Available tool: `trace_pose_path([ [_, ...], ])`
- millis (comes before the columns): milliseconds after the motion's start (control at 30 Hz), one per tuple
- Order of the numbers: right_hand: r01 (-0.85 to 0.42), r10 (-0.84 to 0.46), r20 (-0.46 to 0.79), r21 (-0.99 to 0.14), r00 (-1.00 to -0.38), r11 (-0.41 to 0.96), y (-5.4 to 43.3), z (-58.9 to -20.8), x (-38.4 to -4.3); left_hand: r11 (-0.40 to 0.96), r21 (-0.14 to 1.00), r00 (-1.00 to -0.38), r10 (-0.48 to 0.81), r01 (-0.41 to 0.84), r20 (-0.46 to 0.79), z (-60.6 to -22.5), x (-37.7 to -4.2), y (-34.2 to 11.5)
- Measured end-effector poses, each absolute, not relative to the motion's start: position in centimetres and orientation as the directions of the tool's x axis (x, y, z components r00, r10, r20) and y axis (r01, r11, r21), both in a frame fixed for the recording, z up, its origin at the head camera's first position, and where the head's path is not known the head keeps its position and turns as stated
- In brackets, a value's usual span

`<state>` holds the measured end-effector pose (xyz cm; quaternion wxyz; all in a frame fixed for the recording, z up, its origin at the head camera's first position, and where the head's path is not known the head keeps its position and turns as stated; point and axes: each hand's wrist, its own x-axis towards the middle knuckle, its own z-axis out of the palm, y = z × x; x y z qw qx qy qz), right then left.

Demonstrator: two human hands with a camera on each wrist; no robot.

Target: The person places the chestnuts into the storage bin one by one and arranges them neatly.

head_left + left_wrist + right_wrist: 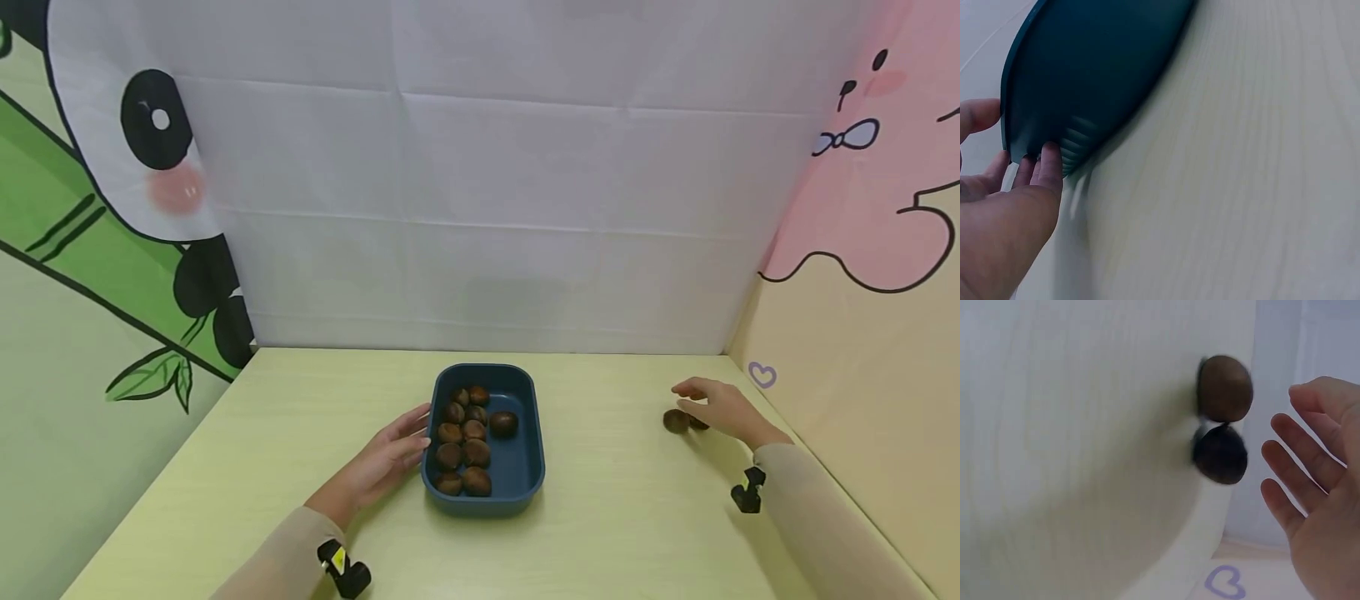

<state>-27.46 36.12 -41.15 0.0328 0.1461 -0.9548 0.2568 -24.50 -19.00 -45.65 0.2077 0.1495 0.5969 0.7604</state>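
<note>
A dark blue rectangular tub [531,467] stands mid-table with several brown chestnuts [476,452] in two rows along its left side. One more chestnut [503,423] lies apart in its right half. My left hand [386,458] touches the tub's left wall with extended fingers, seen close up on the blue side [1104,56] in the left wrist view. Far to the right, two chestnuts [1226,389] lie side by side on the table. Just above them hovers my right hand [723,410], its fingers apart and nothing held, with a gap to the chestnuts in the right wrist view.
The pale yellow table [600,533] ends at a white cloth backdrop [510,208]. A printed side wall [885,375] with a small heart rises close to the right forearm. On the left stands another wall with panda art [75,467]. Each sleeve carries a small black wrist camera [345,568].
</note>
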Motion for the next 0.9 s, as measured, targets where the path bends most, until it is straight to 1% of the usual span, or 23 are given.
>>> trace_pose_path([
  [133,-0.227,-0.217,0.080,-0.515,-0.973,0.826,38.5,-42.6,-26.6,-0.202,0.970,-0.868,0.496,-0.136,-0.019,-45.6,-24.5,-19.0],
  [267,-0.179,-0.188,0.039,-0.539,-0.981,0.823,39.7,-43.7,-26.3,-0.208,0.969,-0.868,0.497,-0.134,-0.014,-45.6,-24.6,-19.0],
  [467,-0.149,-0.149,0.046,-0.560,-0.988,0.815,40.3,-44.5,-26.0,-0.201,0.971,-0.866,0.499,-0.129,-0.012,-45.6,-24.7,-19.0],
  [733,-0.139,-0.117,0.075,-0.537,-0.990,0.832,40.2,-44.3,-25.8,-0.195,0.972,-0.870,0.492,-0.132,-0.019,-45.7,-24.6,-19.0],
  [900,-0.119,-0.097,0.069,-0.544,-0.993,0.830,40.1,-44.2,-25.6,-0.196,0.971,-0.870,0.492,-0.136,-0.022,-45.7,-24.6,-19.1],
])
